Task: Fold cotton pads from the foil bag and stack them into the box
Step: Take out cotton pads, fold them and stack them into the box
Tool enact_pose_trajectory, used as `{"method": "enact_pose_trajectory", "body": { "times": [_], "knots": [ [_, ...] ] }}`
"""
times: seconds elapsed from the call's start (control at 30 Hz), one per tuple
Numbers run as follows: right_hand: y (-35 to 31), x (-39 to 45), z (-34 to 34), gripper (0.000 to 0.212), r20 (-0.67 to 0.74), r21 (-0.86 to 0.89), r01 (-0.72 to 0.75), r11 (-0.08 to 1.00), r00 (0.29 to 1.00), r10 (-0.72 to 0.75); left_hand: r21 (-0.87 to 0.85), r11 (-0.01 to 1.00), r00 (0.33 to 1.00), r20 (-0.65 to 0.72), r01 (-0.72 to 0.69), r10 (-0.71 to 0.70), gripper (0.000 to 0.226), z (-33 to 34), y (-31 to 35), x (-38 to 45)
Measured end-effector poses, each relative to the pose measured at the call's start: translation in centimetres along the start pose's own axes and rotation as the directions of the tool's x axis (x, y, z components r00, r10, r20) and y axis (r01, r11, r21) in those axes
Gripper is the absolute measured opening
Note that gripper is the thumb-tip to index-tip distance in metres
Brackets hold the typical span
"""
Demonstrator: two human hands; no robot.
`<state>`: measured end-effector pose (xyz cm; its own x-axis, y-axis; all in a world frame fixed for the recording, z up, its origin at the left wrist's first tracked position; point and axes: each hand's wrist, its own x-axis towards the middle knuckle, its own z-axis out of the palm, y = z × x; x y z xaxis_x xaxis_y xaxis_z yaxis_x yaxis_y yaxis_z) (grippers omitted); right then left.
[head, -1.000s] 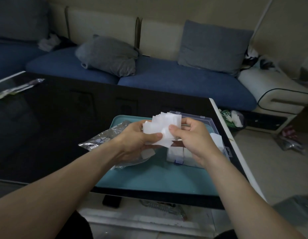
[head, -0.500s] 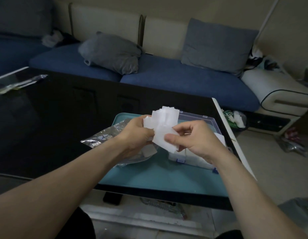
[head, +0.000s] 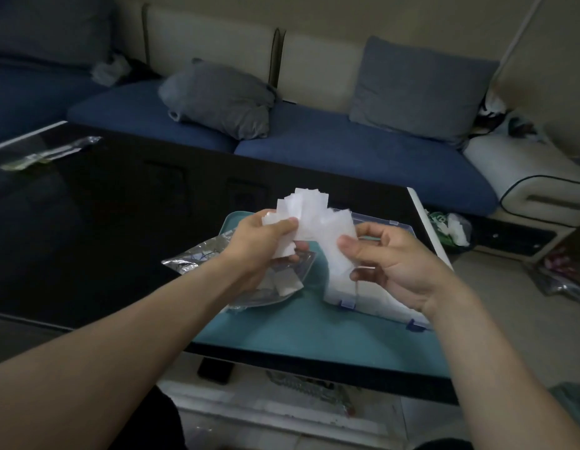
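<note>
Two hands work above the teal mat [head: 314, 332] on the worktop [head: 103, 222]: the left hand [head: 259, 245] grips a fanned bunch of cotton pads [head: 301, 212] standing upright, too many to count, while the right hand [head: 389, 261] pinches one pad [head: 339, 251] hanging lengthwise downward. Beyond lie one foil bag [head: 197, 258] and one clear box [head: 379, 222].

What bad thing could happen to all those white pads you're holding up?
The left hand pinches a fanned bunch of cotton pads by one end, so some might slip out onto the teal mat. The pad in the right hand hangs over the clear box and might crumple.
</note>
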<state>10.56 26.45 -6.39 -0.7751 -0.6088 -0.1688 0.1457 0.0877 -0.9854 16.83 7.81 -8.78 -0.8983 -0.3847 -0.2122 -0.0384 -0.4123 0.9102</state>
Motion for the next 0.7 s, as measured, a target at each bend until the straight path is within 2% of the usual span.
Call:
{"method": "enact_pose_trajectory", "body": {
  "times": [0.07,0.13,0.2,0.27,0.33,0.43,0.5,0.6,0.7],
  "knots": [
    [0.1,0.3,0.6,0.044,-0.064,0.143,0.039,0.989,0.997,-0.030,0.043,0.999,1.000,0.003,-0.020,0.020,0.014,0.2,-0.1,-0.2],
    [0.4,0.5,1.6,0.047,-0.104,0.149,0.069,0.986,0.993,-0.054,0.169,0.984,0.999,0.006,-0.051,0.051,0.019,0.4,-0.4,-0.3],
    [0.9,0.8,2.6,0.047,-0.140,0.101,0.069,0.993,0.989,-0.055,0.290,0.950,0.994,0.050,-0.112,0.101,0.024,0.7,-0.8,-0.6],
    [1.5,1.1,3.2,0.036,-0.210,0.051,0.056,0.997,0.977,-0.044,0.375,0.908,0.980,0.130,-0.188,0.149,0.029,1.0,-1.2,-0.9],
    [2.1,1.6,3.3,0.027,-0.303,-0.016,0.052,0.999,0.952,-0.055,0.430,0.867,0.963,0.200,-0.252,0.181,0.032,1.2,-1.5,-1.0],
    [2.4,2.0,3.4,0.030,-0.390,-0.145,0.070,0.987,0.913,-0.122,0.472,0.831,0.944,0.278,-0.295,0.178,0.037,1.0,-1.8,-1.0],
    [2.3,1.9,3.5,0.027,-0.397,-0.209,0.081,0.975,0.904,-0.160,0.475,0.834,0.943,0.297,-0.280,0.148,0.048,0.7,-1.8,-0.8],
    [2.2,1.6,3.5,0.018,-0.318,-0.254,0.079,0.964,0.934,-0.160,0.423,0.884,0.956,0.283,-0.199,0.080,0.060,0.6,-1.6,-0.7],
    [1.9,1.6,3.2,0.020,-0.254,-0.211,0.071,0.975,0.959,-0.125,0.182,0.983,0.966,0.257,-0.034,-0.015,0.054,0.7,-0.9,-1.2]
  ]
}}
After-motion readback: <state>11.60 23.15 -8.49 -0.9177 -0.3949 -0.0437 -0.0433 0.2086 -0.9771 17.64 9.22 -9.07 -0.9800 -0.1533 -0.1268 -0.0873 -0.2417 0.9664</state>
